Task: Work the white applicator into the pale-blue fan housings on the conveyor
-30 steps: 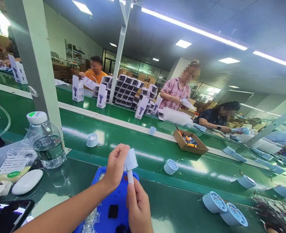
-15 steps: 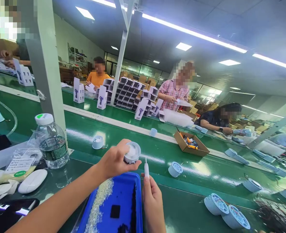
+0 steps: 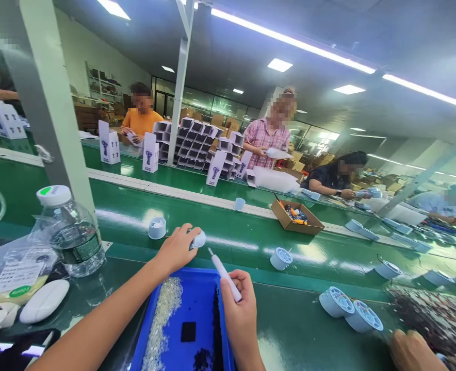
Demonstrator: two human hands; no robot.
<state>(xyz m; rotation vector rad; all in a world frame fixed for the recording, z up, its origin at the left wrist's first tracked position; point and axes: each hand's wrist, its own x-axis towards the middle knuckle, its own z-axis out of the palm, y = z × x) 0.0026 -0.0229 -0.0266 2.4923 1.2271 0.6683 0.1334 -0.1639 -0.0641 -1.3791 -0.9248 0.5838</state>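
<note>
My left hand (image 3: 179, 246) is closed around a small light-blue round housing (image 3: 199, 239), mostly covered by the fingers, above the far edge of the blue tray (image 3: 228, 355). In my right hand (image 3: 240, 308) is a white pen-shaped tool (image 3: 225, 274) with a thin tip, tilted up and left towards the housing but apart from it. Below my hands, the tray holds clear small pieces (image 3: 160, 322) along its left side, a black square (image 3: 188, 332) and black bits (image 3: 204, 358). Another light-blue housing (image 3: 157, 228) with white inside stands just left of my left hand.
Light-blue round housings (image 3: 336, 301) stand to the right. Another person's hand (image 3: 413, 350) is by a pile of wired parts (image 3: 437, 319). A cardboard box (image 3: 295, 219) sits across the belt (image 3: 123, 206). A water bottle (image 3: 73, 232) and a post (image 3: 53, 103) are left. Several people work opposite.
My left hand has turned the housing over and moved left with it. The white tool in my right hand now leans left. A co-worker's hand has appeared at the lower right.
</note>
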